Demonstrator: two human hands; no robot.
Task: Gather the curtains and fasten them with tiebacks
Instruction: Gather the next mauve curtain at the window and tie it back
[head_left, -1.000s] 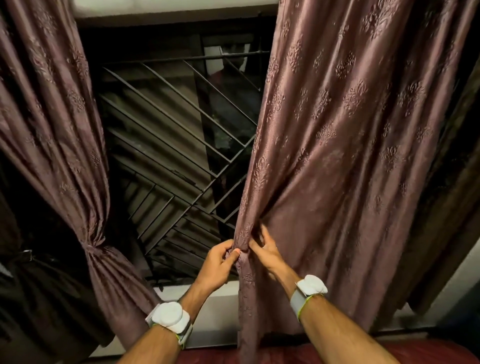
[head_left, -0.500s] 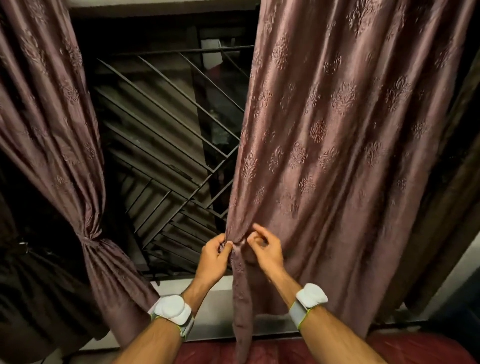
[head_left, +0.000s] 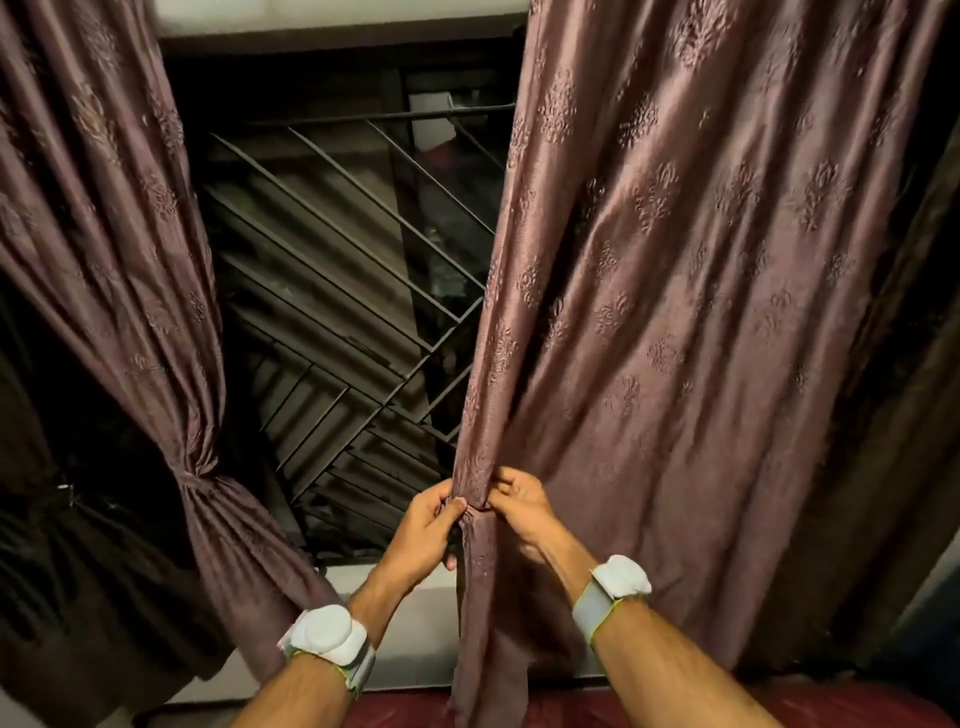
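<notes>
Hands pinch the edge of the right curtain.

Left hand (head_left: 423, 535) and right hand (head_left: 519, 504) both squeeze folds of the right curtain (head_left: 675, 312) at its inner edge, low by the window grille (head_left: 337, 312). Far to the left, the left curtain (head_left: 104, 234) hangs bunched, tied with a tieback (head_left: 195, 475).

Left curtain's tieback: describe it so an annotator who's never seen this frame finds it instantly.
Start at the dark window with diagonal metal bars. Left of it hangs the mauve patterned left curtain, narrowing downward to a pinched waist. The narrow mauve fabric tieback wraps that waist; the right mauve curtain, pinched by left hand and right hand, has no band.
</notes>
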